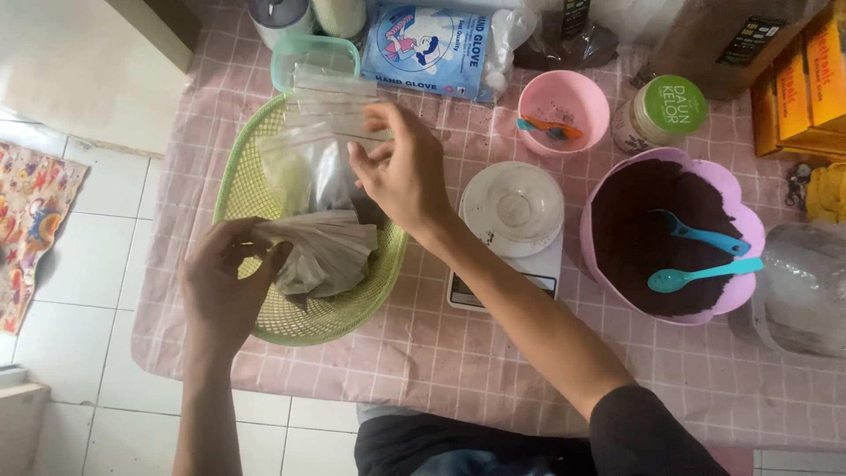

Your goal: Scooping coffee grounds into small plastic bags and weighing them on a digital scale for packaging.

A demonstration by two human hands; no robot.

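Observation:
My left hand (222,284) grips the edge of a stack of greyish paper filter bags (322,251) lying in a light green woven basket (330,324). My right hand (404,167) reaches across above the basket and pinches a clear zip plastic bag (304,163) between thumb and fingers. More clear zip bags (333,95) lie at the far end of the basket.
A white kitchen scale (511,220) stands right of the basket. A pink flower-shaped bowl (737,211) holds dark brown powder and two teal spoons (703,256). Behind are a small pink bowl (566,110), a green-lidded jar (665,110), a glove packet (427,44) and orange boxes (806,84).

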